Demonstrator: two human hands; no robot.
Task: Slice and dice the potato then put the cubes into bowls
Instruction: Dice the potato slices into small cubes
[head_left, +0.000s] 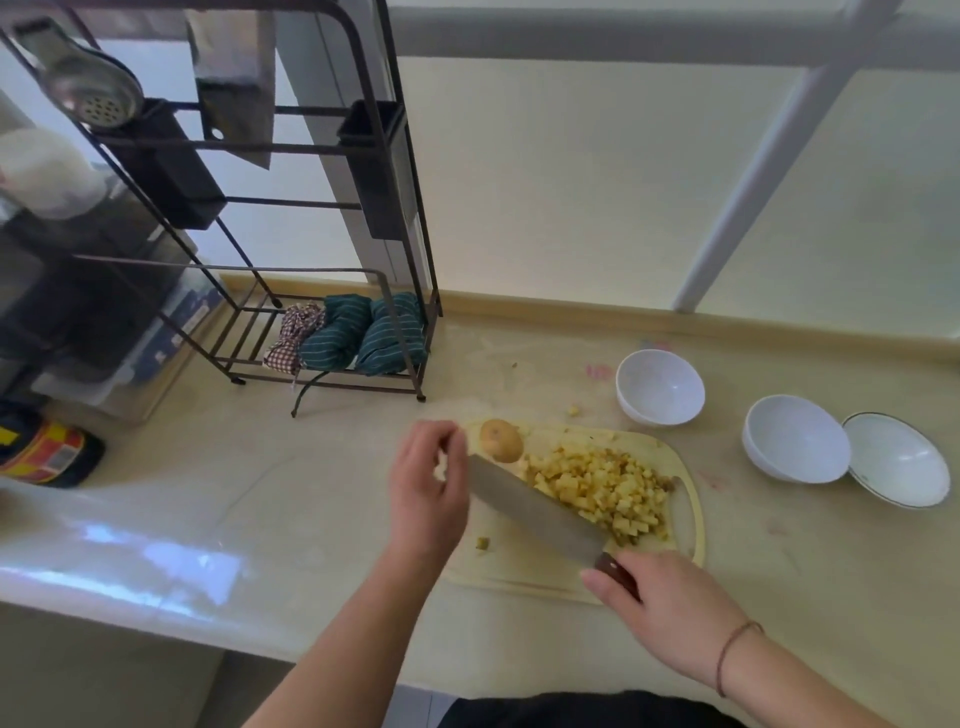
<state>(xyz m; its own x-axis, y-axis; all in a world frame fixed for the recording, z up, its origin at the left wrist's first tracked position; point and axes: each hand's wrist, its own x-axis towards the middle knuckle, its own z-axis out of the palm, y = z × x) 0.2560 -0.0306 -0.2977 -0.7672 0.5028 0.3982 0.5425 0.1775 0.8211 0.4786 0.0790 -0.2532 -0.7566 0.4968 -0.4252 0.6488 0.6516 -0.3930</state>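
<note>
A pale cutting board (524, 574) lies on the counter. A heap of yellow potato cubes (602, 486) covers its right half. One whole small potato (500, 439) sits at the board's far left corner. My right hand (670, 608) grips the dark handle of a broad knife (535, 506), whose blade lies flat against the left side of the heap. Over the board's left edge hovers my left hand (428, 486), fingers loosely curled, holding nothing visible. Three white bowls stand to the right: one (660, 387) behind the board, another (795, 439) farther right, and a third (896, 460) tilted against it.
A black wire rack (332, 291) with rolled striped cloths (363, 332) stands at the back left. A stray cube (483, 543) lies on the board's left part, another (574, 410) on the counter behind it. A dark jar (47, 452) sits at the far left.
</note>
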